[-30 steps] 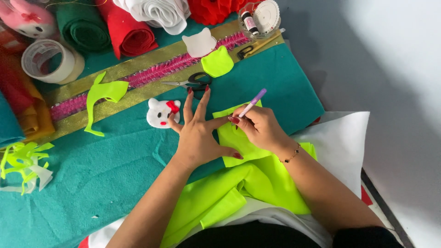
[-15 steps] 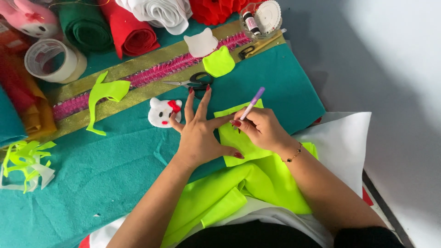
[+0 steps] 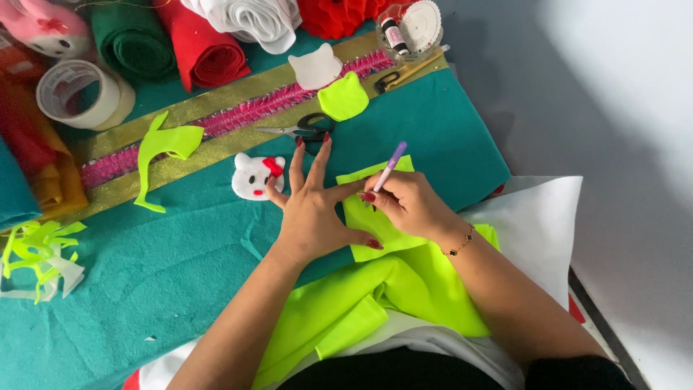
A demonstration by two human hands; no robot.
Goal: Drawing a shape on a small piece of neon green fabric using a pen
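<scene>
My left hand (image 3: 312,201) lies flat with spread fingers on a neon green felt sheet (image 3: 375,224), pressing it onto the teal felt (image 3: 180,267). My right hand (image 3: 406,204) grips a purple pen (image 3: 390,165) with its tip down on the same sheet, just right of my left fingers. A small white cat face with a red bow (image 3: 254,176) lies beside my left thumb. Black scissors (image 3: 303,128) rest just beyond my left fingertips.
Green (image 3: 343,97) and white (image 3: 315,66) cat-head cutouts lie on a gold and pink strip (image 3: 216,123). Felt rolls (image 3: 202,43), a tape roll (image 3: 76,90), a pin container (image 3: 411,25) and green scraps (image 3: 40,249) line the back and left. White fabric (image 3: 534,217) lies at right.
Both hands stay on the green sheet almost unmoved; the pen has shifted only slightly.
</scene>
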